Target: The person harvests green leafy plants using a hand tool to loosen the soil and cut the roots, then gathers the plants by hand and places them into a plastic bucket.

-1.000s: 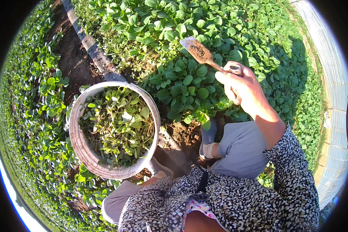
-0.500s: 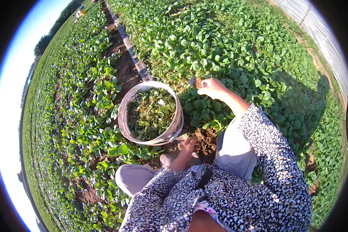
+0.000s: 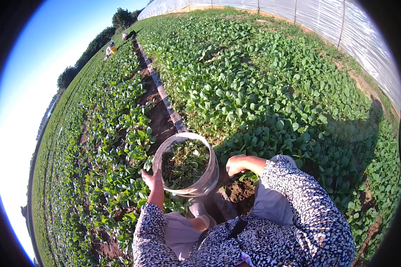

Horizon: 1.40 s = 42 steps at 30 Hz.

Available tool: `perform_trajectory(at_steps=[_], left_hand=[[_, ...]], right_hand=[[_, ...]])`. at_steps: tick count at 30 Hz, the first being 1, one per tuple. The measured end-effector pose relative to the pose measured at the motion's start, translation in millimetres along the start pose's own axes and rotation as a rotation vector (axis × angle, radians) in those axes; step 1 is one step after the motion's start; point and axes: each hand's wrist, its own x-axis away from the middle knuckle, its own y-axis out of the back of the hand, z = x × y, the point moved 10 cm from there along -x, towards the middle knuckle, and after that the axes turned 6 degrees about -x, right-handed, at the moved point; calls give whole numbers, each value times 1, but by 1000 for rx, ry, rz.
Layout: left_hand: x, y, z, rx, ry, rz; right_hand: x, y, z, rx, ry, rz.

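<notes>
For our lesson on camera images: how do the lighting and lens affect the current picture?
Head view: plastic sheeting bows along the rim, a fisheye effect; low sky at left washes out to white; a broad shadow darkens leafy plants at right.

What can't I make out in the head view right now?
All in the head view:
- Right hand: its curled fingers hide whether its grip holds anything.
- Bucket: the leafy greens inside cover its bottom.
- Left hand: beside the bucket, but how firmly it presses, if at all, can't be told.
- Distant people: too small to show what their hands do.
- Plastic sheeting: cut off by the dark fisheye rim.
</notes>
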Motion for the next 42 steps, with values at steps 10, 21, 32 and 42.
perform_trajectory(at_steps=[10, 21, 32, 42], left_hand=[[89, -84, 71, 665, 725, 916], [79, -81, -23, 676, 407, 821], [-83, -186, -11, 943, 569, 715], [-73, -209, -54, 789, 474, 740]], right_hand=[[-11, -64, -29, -234, -117, -300], [-18, -33, -44, -378, -48, -544], [-61, 66, 26, -527, 82, -809], [-8, 76, -51, -1133, 51, -789]])
